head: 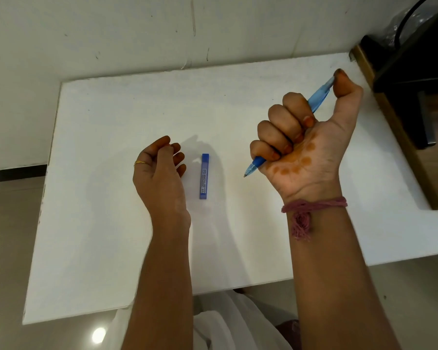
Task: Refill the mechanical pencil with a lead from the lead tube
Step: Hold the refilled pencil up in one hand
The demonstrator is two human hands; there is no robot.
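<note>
Head view | right hand [306,137] fisted round blue mechanical pencil [319,97], thumb on its top end, tip down | left hand [159,168] loosely curled, empty | lead tube [204,176] flat on tabletop [111,223] between hands

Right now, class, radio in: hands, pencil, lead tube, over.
Right hand grips mechanical pencil, thumb on its top end. Left hand loosely curled, resting beside lead tube flat on table. Nothing in the way.
</note>
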